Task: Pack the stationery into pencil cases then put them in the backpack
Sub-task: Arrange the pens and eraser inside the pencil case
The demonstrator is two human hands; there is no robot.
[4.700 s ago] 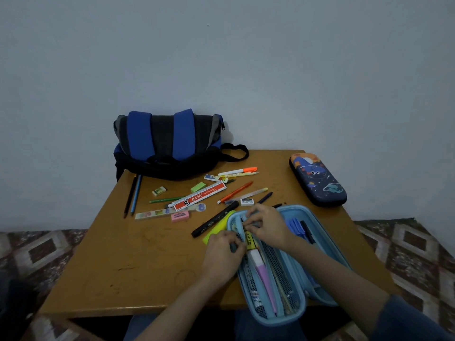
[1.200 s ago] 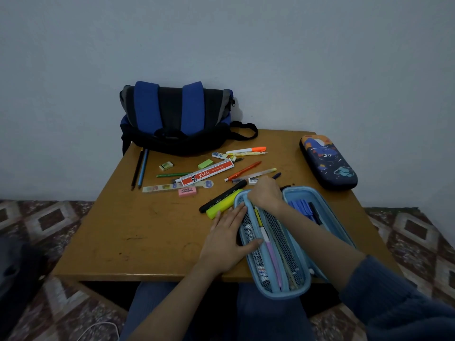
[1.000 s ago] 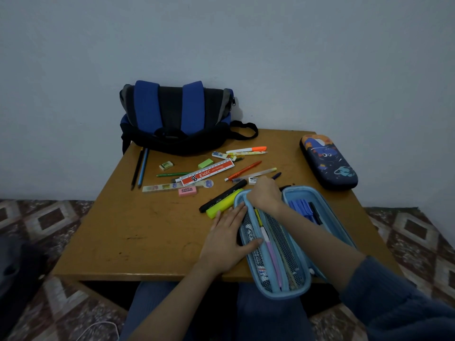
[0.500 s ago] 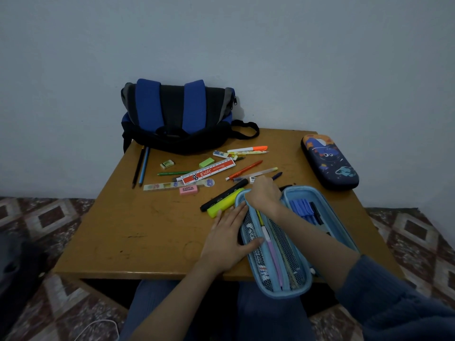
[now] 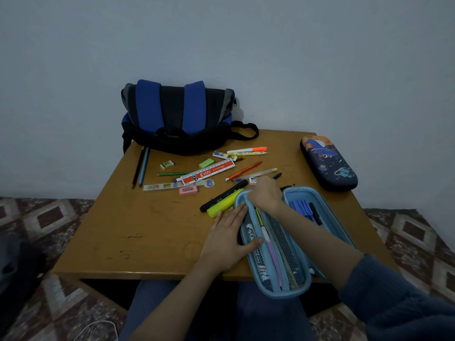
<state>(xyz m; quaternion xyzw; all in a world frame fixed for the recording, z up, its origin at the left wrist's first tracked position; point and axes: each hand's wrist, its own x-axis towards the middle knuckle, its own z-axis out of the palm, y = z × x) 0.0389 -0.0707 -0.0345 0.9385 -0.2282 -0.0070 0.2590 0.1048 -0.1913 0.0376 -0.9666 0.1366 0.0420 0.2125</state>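
Observation:
An open light-blue pencil case (image 5: 275, 289) lies at the table's near edge, with pens in its mesh pockets. My left hand (image 5: 229, 239) lies flat on the case's left rim, fingers straight. My right hand (image 5: 266, 193) is at the case's far end, fingers curled down over the middle divider; what they hold is hidden. A yellow highlighter (image 5: 225, 203) and a black marker (image 5: 222, 195) lie just left of the case. A closed dark space-print pencil case (image 5: 328, 163) sits at the right. The blue and black backpack (image 5: 177, 116) stands at the back.
Loose stationery is spread between backpack and case: a red-white ruler (image 5: 209, 172), a pink eraser (image 5: 188, 190), green erasers, pencils (image 5: 141, 166), an orange pen (image 5: 243, 171). The wooden table (image 5: 147, 232) stands against a wall, with patterned floor around it.
Since 4.7 s ago my left hand has flattened onto the case's left rim and my right hand has shifted to the case's far end. In the last second both hands have hardly moved.

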